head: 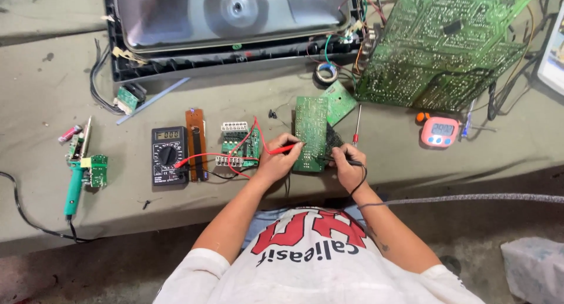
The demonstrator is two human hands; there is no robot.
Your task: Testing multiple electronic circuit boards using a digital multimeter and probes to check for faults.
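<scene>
A green board [311,133] lies flat on the table [47,92], just in front of the person. The left hand [276,161] has its fingers pinched on a red probe [284,149] touching the board's left edge. The right hand [348,166] grips a black probe [339,159] at the board's right edge. The board looks light, stiff and fragile, best held by its bare edges. A multimeter [169,156] sits to the left, its red lead [226,156] looping over a smaller board [239,145]. A screwdriver [356,126], timer [439,132] and soldering iron [75,186] lie nearby.
</scene>
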